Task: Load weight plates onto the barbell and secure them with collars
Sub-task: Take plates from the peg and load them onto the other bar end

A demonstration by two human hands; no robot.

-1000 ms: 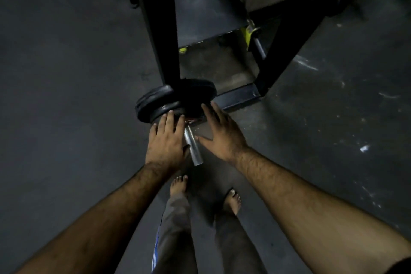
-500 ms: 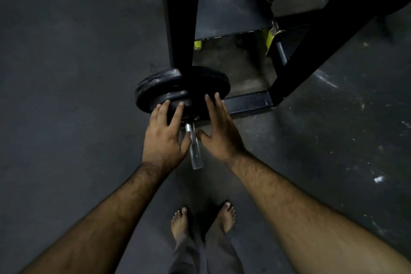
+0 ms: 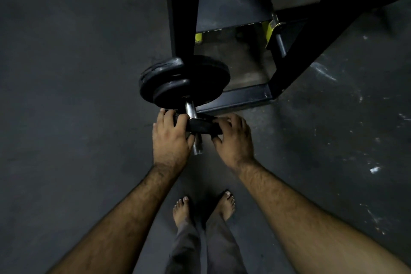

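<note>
The barbell's chrome sleeve [image 3: 190, 108] points toward me from a black rack upright [image 3: 182, 18]. Two black weight plates sit on it against the rack: a large one [image 3: 209, 73] and a smaller one [image 3: 172, 91] in front. Nearer the sleeve's end, a small black plate [image 3: 203, 128] is threaded on the sleeve, apart from the stack. My left hand [image 3: 170, 140] grips its left edge and my right hand [image 3: 233, 138] grips its right edge. The sleeve's tip [image 3: 198, 148] pokes out between my hands. I see no collar.
The black rack frame [image 3: 242, 97] with its slanted brace [image 3: 315, 35] stands on the dark floor behind the plates. Yellow-green fittings [image 3: 268, 29] sit on the frame. My bare feet [image 3: 203, 207] stand just below the sleeve end. Open dark floor lies to the left and right.
My hands were flat against the plates by the rack. Now they are back near the sleeve's end, gripping the small plate, with bare sleeve showing between it and the stack.
</note>
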